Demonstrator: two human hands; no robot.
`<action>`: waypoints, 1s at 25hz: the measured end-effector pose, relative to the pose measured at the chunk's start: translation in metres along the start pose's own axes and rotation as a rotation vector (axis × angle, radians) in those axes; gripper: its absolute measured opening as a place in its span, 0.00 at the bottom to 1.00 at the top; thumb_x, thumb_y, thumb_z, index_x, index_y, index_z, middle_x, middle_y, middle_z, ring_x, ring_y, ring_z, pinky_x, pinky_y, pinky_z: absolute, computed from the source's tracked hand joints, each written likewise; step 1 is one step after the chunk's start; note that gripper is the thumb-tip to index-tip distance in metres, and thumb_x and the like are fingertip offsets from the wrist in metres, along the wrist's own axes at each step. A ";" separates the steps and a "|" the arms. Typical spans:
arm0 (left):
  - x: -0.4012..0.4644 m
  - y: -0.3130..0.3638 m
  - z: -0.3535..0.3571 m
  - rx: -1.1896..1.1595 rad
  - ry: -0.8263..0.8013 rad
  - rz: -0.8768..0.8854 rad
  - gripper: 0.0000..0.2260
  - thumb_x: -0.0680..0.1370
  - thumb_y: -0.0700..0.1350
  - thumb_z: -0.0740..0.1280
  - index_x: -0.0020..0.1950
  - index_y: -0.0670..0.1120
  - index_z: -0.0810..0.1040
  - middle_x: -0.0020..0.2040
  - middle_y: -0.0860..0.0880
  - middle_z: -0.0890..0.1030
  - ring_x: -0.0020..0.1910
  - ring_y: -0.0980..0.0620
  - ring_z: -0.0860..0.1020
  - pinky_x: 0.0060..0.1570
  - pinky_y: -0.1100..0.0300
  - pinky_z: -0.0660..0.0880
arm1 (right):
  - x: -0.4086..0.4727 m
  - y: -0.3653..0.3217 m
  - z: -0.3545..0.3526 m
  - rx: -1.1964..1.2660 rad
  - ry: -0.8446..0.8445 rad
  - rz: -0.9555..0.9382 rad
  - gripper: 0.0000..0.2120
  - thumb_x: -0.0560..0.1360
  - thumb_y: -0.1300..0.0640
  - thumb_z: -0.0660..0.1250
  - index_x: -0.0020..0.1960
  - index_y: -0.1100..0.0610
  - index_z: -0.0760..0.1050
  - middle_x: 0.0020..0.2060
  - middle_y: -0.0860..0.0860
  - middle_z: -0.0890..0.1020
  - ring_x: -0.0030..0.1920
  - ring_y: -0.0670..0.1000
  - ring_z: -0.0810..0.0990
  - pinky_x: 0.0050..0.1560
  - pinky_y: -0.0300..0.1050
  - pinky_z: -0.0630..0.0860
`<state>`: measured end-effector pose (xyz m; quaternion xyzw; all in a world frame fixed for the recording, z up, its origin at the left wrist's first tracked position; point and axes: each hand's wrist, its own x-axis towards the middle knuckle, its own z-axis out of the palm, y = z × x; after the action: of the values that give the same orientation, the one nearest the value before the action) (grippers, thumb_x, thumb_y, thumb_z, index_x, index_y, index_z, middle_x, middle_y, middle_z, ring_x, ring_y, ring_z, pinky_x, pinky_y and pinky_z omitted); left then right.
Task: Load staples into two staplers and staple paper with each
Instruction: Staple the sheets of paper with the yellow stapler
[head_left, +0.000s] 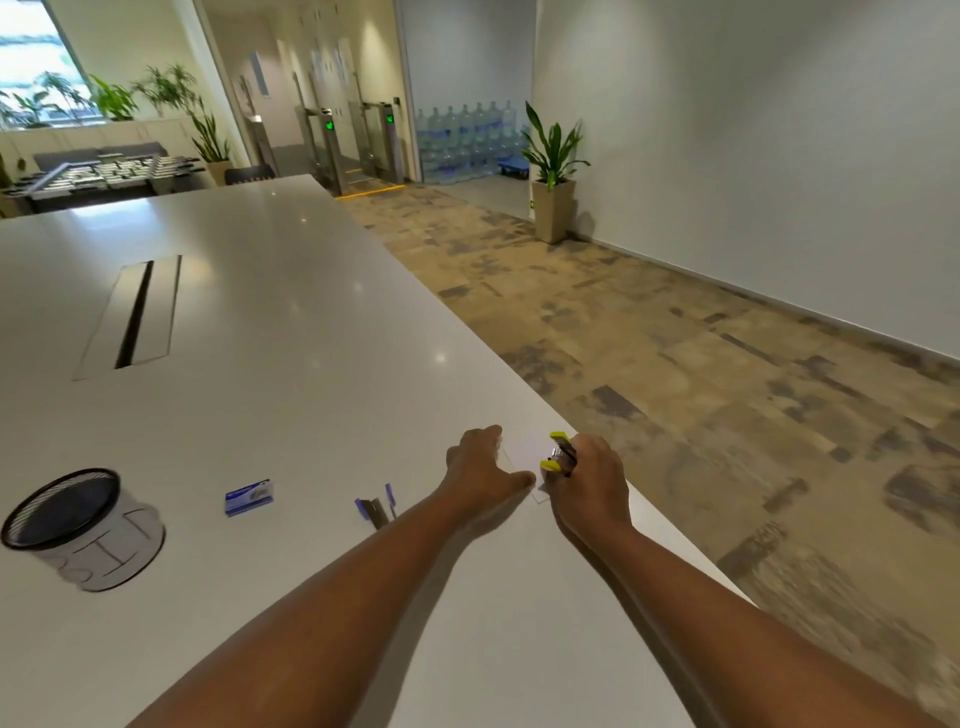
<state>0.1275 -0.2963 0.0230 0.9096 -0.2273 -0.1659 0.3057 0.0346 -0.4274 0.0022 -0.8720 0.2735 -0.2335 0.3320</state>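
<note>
Paper (524, 457), a thin white sheet that barely shows against the white table (291, 332), lies near the table's right edge, between the person's two hands. The left hand (480, 462) rests on its near left part with fingers spread and fairly straight, pressing it flat rather than gripping. The right hand (592, 480) has its fingers curled round the yellow stapler (558, 453), whose yellow ends stick out to the left of the knuckles, over the sheet's right side; whether its mouth already bites the paper cannot be told from the blur.

Judging by its look, the stapler is small, rigid and light, with hard plastic caps that could slip in a loose hold, so wrapping the body with the thumb on top seems the sound grip. The sheet is flimsy and would slide or buckle on the glossy tabletop, hence the flat palm as anchor, well clear of the stapler's mouth.

Left of the forearms lies the blue stapler (376, 508), apparently opened, and further left the blue staple box (249, 497). A black mesh bin (78, 525) stands near the left edge
</note>
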 end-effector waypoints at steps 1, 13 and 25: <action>0.004 0.002 0.002 0.095 -0.018 0.024 0.29 0.67 0.62 0.72 0.60 0.45 0.72 0.59 0.46 0.72 0.62 0.41 0.71 0.55 0.54 0.69 | 0.001 0.000 0.000 0.006 0.011 0.012 0.06 0.74 0.56 0.71 0.43 0.58 0.76 0.48 0.55 0.82 0.50 0.58 0.78 0.45 0.50 0.74; -0.001 0.002 -0.012 -0.219 0.175 0.017 0.02 0.74 0.40 0.68 0.45 0.45 0.79 0.42 0.50 0.81 0.44 0.48 0.79 0.37 0.59 0.73 | 0.001 -0.007 0.011 -0.074 -0.034 0.028 0.14 0.69 0.58 0.75 0.38 0.54 0.69 0.41 0.49 0.79 0.43 0.57 0.80 0.42 0.51 0.74; -0.114 -0.061 -0.120 -0.608 0.490 -0.179 0.12 0.78 0.40 0.61 0.56 0.47 0.81 0.32 0.48 0.84 0.29 0.53 0.81 0.38 0.58 0.76 | -0.069 -0.132 0.038 0.304 -0.217 -0.637 0.03 0.65 0.58 0.65 0.36 0.57 0.76 0.33 0.52 0.81 0.38 0.54 0.78 0.36 0.56 0.78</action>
<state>0.1031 -0.1364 0.0940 0.8067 -0.0079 -0.0297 0.5902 0.0480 -0.2836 0.0541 -0.8738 -0.0862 -0.2693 0.3957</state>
